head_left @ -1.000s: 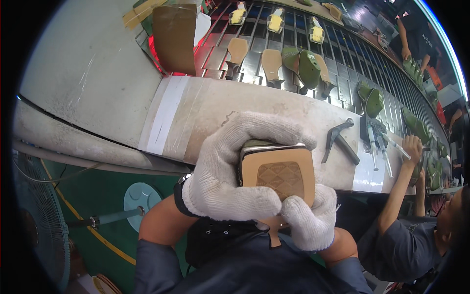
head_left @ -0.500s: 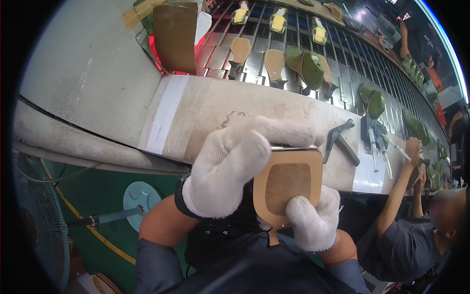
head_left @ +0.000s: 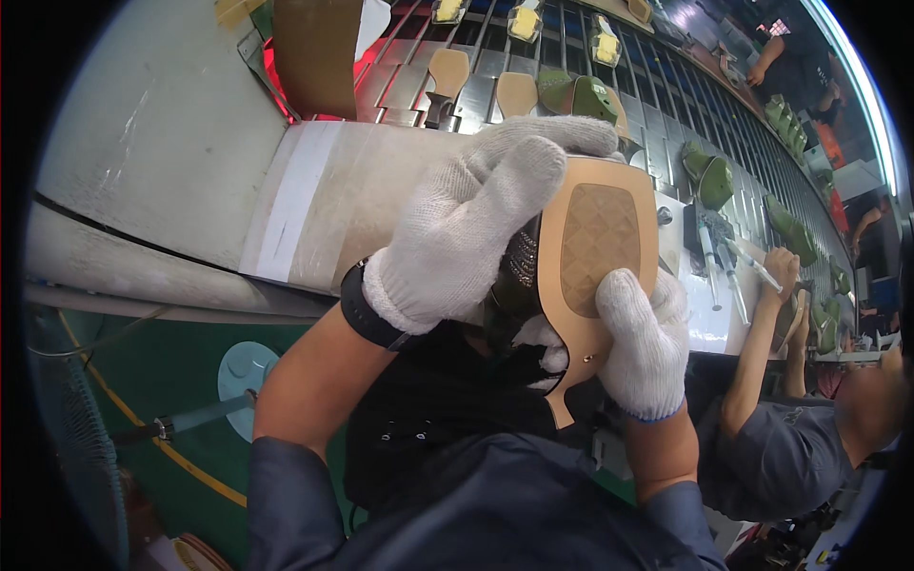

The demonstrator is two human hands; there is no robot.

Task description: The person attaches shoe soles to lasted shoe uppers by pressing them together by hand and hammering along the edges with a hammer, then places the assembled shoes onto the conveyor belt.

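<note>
Both my hands wear white knitted gloves. Between them is a shoe turned sole up, its tan sole (head_left: 602, 238) facing me with a diamond-patterned brown panel. Along its left side a dark upper with shiny studs (head_left: 522, 257) shows, and white stuffing (head_left: 545, 344) pokes out below. My left hand (head_left: 466, 219) is closed on the toe end, fingers over the far edge. Lower on the right edge, my right hand (head_left: 645, 343) grips the shoe, its thumb pressed on the patterned panel and its fingers mostly hidden behind.
A pale bench (head_left: 381, 190) lies beyond my hands. Past it, a slatted metal conveyor (head_left: 476, 105) carries tan soles (head_left: 447, 74), green shoes (head_left: 581, 95) and yellow pieces (head_left: 524, 23). White-bodied syringes (head_left: 725, 266) lie at right, near a co-worker's hand (head_left: 783, 271). A fan (head_left: 81, 419) stands at lower left.
Both hands have carried the shoe up and away from my body, toward the conveyor. The sole has tilted, so the studded upper and white stuffing now show. The view has shifted slightly.
</note>
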